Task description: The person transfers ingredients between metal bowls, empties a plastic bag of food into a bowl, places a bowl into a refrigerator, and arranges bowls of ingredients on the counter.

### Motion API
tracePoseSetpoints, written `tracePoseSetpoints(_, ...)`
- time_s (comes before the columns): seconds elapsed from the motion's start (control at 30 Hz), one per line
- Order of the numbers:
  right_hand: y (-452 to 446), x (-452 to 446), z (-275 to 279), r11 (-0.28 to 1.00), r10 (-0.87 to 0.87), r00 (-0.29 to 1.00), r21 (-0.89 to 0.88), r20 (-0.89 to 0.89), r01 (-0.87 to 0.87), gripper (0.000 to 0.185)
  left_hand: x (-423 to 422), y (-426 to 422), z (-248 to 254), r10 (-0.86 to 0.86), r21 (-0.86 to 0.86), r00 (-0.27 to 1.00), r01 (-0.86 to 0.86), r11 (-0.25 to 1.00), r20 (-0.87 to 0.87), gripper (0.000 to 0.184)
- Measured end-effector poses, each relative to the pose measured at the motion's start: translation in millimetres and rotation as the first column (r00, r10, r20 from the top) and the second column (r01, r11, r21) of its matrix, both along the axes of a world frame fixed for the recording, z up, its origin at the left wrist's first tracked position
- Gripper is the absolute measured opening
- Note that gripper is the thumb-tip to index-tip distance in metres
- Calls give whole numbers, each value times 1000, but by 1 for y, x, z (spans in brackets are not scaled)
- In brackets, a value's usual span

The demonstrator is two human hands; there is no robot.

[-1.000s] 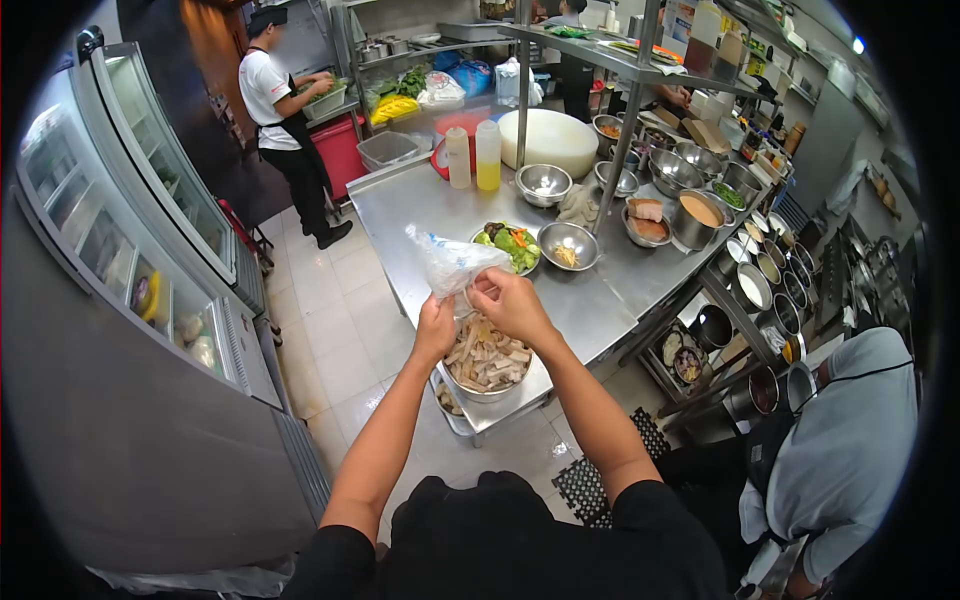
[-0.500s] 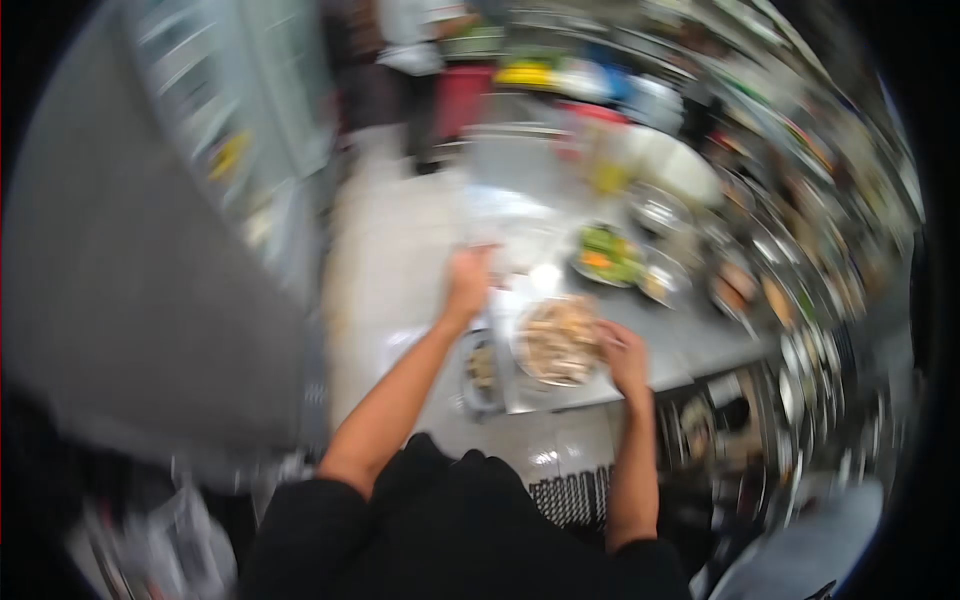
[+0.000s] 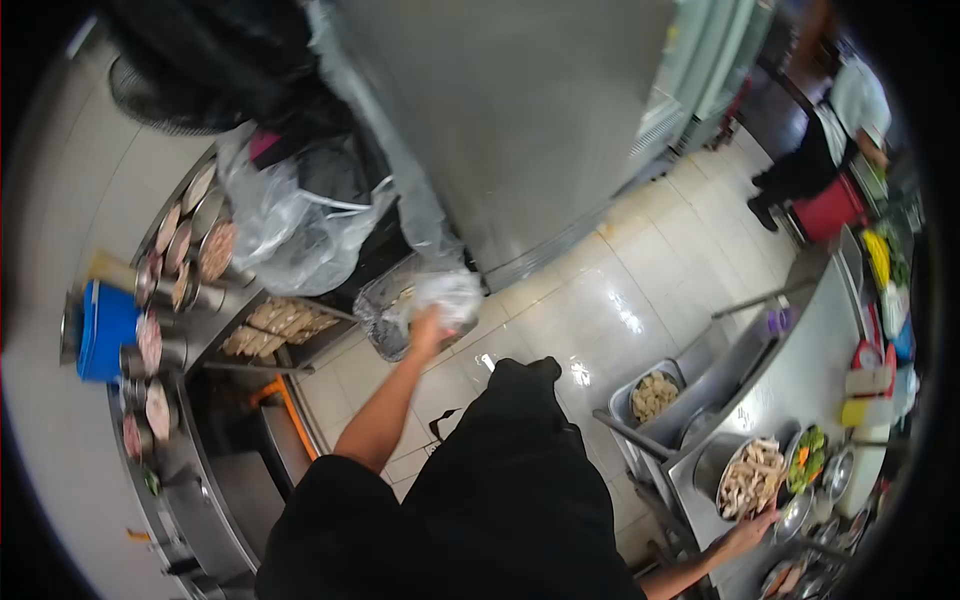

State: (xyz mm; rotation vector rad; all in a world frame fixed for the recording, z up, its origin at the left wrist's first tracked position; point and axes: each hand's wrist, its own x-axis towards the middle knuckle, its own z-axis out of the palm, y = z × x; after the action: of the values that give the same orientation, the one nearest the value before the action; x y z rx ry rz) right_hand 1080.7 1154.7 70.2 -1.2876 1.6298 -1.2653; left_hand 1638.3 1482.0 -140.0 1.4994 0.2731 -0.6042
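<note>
My left hand (image 3: 428, 328), on the left, is closed on a crumpled clear plastic bag (image 3: 448, 297). It is over a bin with a plastic liner (image 3: 378, 318), which the bag partly covers. My right hand (image 3: 745, 533) is stretched out at lower right, its fingers closed at the near rim of a metal bowl (image 3: 714, 462). That bowl is full of pale sliced pieces (image 3: 752, 482), whose kind I cannot make out. Beside it is a dish of broccoli and carrot (image 3: 805, 458).
A tall steel cabinet (image 3: 510, 130) stands ahead. On the left, a counter holds several metal containers with food (image 3: 216, 250) and a blue box (image 3: 102, 330). A tray of pale chunks (image 3: 655, 397) sits below the right counter (image 3: 760, 395). A person (image 3: 840, 120) stands far right.
The view has swung left. My left hand has moved from near the counter to the lined bin with the plastic bag. My right hand remains at the bowl.
</note>
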Motion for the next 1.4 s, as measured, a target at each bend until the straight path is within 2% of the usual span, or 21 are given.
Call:
tracePoseSetpoints(0.03,-10,-28,-22,997,79,987,-14,142,-78,56,14,26,-8,-108,122,991,117,986,-79,72)
tracePoseSetpoints(0.1,1,-20,-18,994,59,998,-92,-24,-61,50,40,67,4,-334,307,907,405,861,-258,102)
tracePoseSetpoints(0.13,9,-8,-11,991,17,989,-132,-150,-37,47,58,76,-16,-564,146,768,622,769,-303,105)
tracePoseSetpoints(0.2,18,6,-5,976,-81,940,-216,-332,8,41,48,41,18,-677,513,675,709,484,-293,96)
tracePoseSetpoints(0.23,22,6,-3,968,-120,920,-251,-372,25,38,32,-3,56,-712,535,591,768,352,-379,79)
tracePoseSetpoints(0.3,22,7,-6,952,-153,936,-301,-316,53,42,-1,-66,33,-866,523,500,737,427,2,66)
tracePoseSetpoints(0.37,14,2,-14,949,-87,992,-309,-88,56,47,-75,-150,66,-844,280,353,830,482,405,70)
tracePoseSetpoints(0.4,10,2,-8,945,-119,989,-317,-86,86,47,-116,-191,108,-849,321,179,871,371,497,82)
tracePoseSetpoints(0.43,6,2,-3,946,-59,996,-322,-67,34,50,-152,-227,135,-767,333,-11,905,266,641,95)
tracePoseSetpoints(0.47,2,1,0,944,7,999,-330,-49,-23,54,-191,-258,166,-702,312,-118,937,155,703,108)
tracePoseSetpoints(0.5,-1,-1,2,940,-8,999,-341,-44,-7,54,-224,-284,183,-561,394,-284,915,83,777,120)
tracePoseSetpoints(0.57,-10,-7,5,936,160,975,-291,-156,-200,59,-285,-320,212,-342,477,-460,878,-38,820,129)
tracePoseSetpoints(0.63,-15,-11,2,922,219,966,-296,-135,-250,63,-332,-338,225,-205,475,-484,875,-96,850,134)
tracePoseSetpoints(0.7,-12,-7,13,884,347,866,-185,-359,-430,60,-359,-344,220,-178,468,-477,879,-95,861,134)
tracePoseSetpoints(0.73,-12,-4,10,873,324,852,-217,-410,-437,53,-367,-348,217,-161,459,-468,883,-96,869,134)
tracePoseSetpoints(1.0,-16,8,20,884,372,774,-58,-512,-464,44,-379,-355,207,-120,525,-520,851,12,846,123)
tracePoseSetpoints(1.07,-25,3,15,824,503,692,45,-517,-565,38,-379,-355,206,-195,592,-586,805,-30,786,121)
tracePoseSetpoints(1.23,-21,-6,17,816,542,723,65,-429,-574,36,-372,-354,220,-223,595,-630,777,-206,744,120)
tracePoseSetpoints(1.3,-10,-9,28,889,381,866,-130,-325,-440,40,-367,-352,217,-127,528,-529,848,-48,839,122)
tracePoseSetpoints(1.37,0,-15,33,886,431,858,-49,-280,-461,49,-365,-353,213,-119,518,-526,850,-90,842,125)
tracePoseSetpoints(1.4,8,-14,32,871,424,828,-86,-368,-484,52,-365,-355,213,-98,549,-554,832,-74,827,127)
